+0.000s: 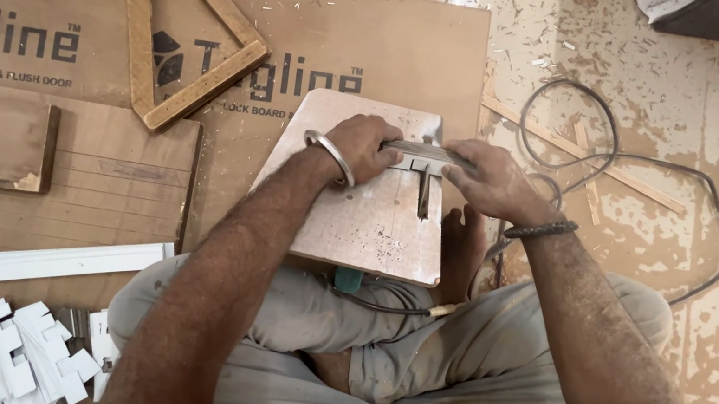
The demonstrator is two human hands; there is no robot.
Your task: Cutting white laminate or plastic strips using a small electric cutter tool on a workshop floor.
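here, a seated person's left hand (365, 148) and right hand (492, 179) are both gripping a thin strip (427, 153), pressing it across a small board (359, 202); next calls for steady feeding.

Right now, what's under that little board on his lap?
Under the board a teal tool part and a cord peek out. The board hides the rest.
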